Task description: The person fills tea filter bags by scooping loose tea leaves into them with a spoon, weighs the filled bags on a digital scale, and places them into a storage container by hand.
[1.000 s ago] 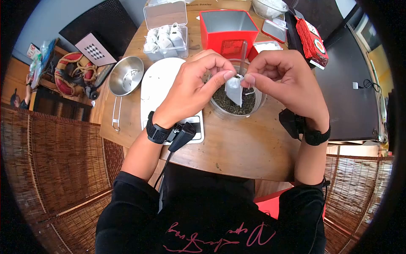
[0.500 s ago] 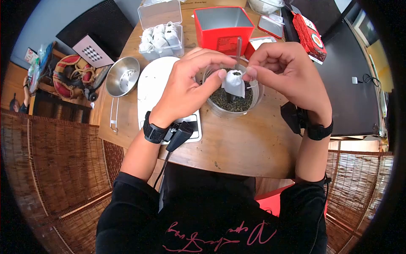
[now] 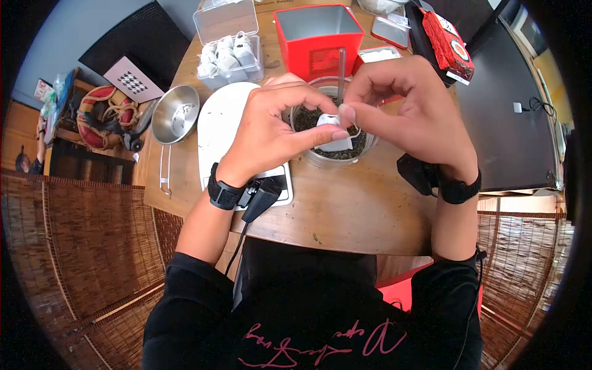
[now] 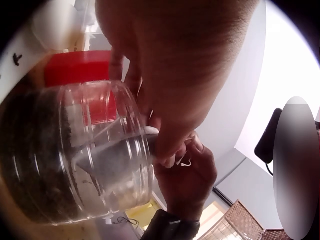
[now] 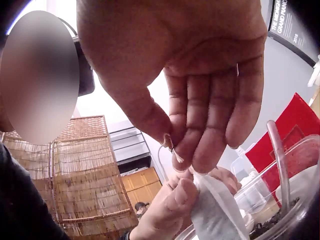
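My left hand point(image 3: 268, 129) grips a small white drawstring tea bag point(image 3: 336, 145) near its top, thumb on the near side and index finger across the far side. The bag point(image 5: 215, 207) hangs over the mouth of a clear plastic jar point(image 4: 100, 200). Dark loose tea leaves point(image 3: 304, 117) lie in the jar. Close beside the bag's top, my right hand point(image 3: 410, 111) pinches the thin white drawstring point(image 5: 178, 157) between thumb and index finger, its other fingers bent loosely. A clear rod point(image 3: 341, 71) stands up out of the jar.
Behind the jar stands an open red tin point(image 3: 320, 52). A clear plastic box point(image 3: 216, 82) holding several filled bags sits left of it. Further left are a white board point(image 3: 225, 117) and a steel pan point(image 3: 176, 114) with a wire handle. A red packet point(image 3: 444, 40) lies right.
The bag's leaf-filled mouth faced up between my hands earlier; now my left thumb and index finger close round its top. Both hands have shifted slightly left in the head view.
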